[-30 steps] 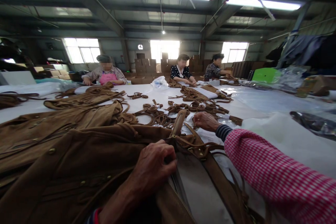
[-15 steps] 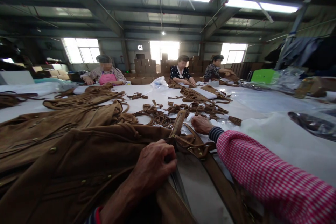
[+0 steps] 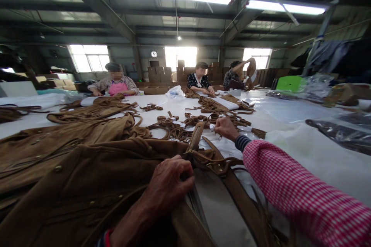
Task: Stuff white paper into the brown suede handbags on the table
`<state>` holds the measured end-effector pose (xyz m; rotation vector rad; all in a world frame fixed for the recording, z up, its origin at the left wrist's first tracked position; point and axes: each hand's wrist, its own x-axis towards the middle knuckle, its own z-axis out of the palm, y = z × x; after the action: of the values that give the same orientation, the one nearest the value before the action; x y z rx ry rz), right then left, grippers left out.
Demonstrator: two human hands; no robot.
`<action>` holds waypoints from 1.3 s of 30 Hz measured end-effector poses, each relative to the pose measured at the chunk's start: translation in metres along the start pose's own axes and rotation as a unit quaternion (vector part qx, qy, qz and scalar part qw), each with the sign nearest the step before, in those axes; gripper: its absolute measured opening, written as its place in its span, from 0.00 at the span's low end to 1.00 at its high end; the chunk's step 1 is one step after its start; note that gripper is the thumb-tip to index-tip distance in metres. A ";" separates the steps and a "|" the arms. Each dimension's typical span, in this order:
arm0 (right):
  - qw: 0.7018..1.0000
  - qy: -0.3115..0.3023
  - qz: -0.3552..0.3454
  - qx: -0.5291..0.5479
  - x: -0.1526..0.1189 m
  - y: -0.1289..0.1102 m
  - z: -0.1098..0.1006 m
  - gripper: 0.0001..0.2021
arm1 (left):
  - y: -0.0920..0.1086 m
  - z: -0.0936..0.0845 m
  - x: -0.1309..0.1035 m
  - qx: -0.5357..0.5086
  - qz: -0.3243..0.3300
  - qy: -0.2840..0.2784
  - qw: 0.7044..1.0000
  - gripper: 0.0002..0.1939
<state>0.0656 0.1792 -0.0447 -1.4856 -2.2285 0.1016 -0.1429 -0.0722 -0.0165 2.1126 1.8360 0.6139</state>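
A large brown bag (image 3: 95, 170) with a zip, rivets and a pale lining lies before me. My left hand (image 3: 172, 179) is closed on the edge of its zipped opening. A brown strap (image 3: 242, 197) with brass-coloured fittings runs down the bag's right side. Beyond it, my right hand (image 3: 226, 128) reaches over a pile of coiled brown straps (image 3: 179, 127), some with white pieces around them. Its fingers are pinched together beside a white tag (image 3: 212, 126). A small shiny bit shows below them, but what they hold is too small to name.
More brown bags (image 3: 58, 139) are heaped on the left. Clear plastic (image 3: 342, 135) covers dark items at right. Across the white table (image 3: 275, 117) several co-workers sit, one person (image 3: 239, 71) lifting a brown piece. A white plastic bag (image 3: 175, 92) stands mid-table.
My right hand has risen slightly and shifted right from the strap pile, fingers now pinched. My left hand stays on the bag. The co-worker at far right has raised a brown piece.
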 end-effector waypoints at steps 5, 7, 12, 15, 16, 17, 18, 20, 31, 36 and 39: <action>0.980 0.163 0.077 0.087 0.020 0.018 -0.060 0.07 | -0.003 0.001 0.000 0.004 0.011 0.003 1.000 0.05; 0.969 0.207 0.083 0.110 0.019 0.019 -0.088 0.07 | -0.003 0.000 0.001 0.004 0.020 0.003 1.000 0.06; 0.969 0.198 0.007 0.147 -0.022 -0.001 -0.145 0.04 | -0.003 -0.001 0.004 0.015 0.036 0.004 0.999 0.06; 0.982 0.134 -0.077 0.111 -0.084 -0.024 -0.152 0.07 | -0.001 -0.002 0.003 0.019 0.041 0.002 0.999 0.07; 0.983 0.114 -0.111 0.089 -0.110 -0.032 -0.147 0.07 | -0.001 -0.002 0.003 0.019 0.044 0.001 0.999 0.07; 0.982 0.099 -0.140 0.081 -0.136 -0.039 -0.138 0.07 | 0.000 -0.002 0.003 0.019 0.046 0.000 0.999 0.07; 0.979 0.085 -0.163 0.092 -0.160 -0.046 -0.127 0.07 | 0.000 -0.002 0.002 0.019 0.047 0.000 0.999 0.07; 0.972 0.028 -0.184 0.142 -0.202 -0.056 -0.102 0.08 | 0.000 -0.002 0.003 0.023 0.047 0.001 0.999 0.07; 0.889 -0.176 -0.015 0.422 -0.219 -0.039 -0.114 0.09 | 0.000 -0.002 0.003 0.018 0.048 0.000 0.999 0.07; 0.911 -0.290 -0.021 0.294 -0.235 -0.017 -0.131 0.11 | 0.000 -0.002 0.004 0.021 0.047 0.001 0.999 0.08; 0.943 -0.285 -0.070 0.158 -0.246 -0.016 -0.134 0.11 | -0.002 -0.001 0.006 0.019 0.054 0.004 0.998 0.08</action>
<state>0.1833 -0.0715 -0.0011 -1.2172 -2.5845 0.9025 -0.1445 -0.0661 -0.0163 2.2490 1.7607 0.6169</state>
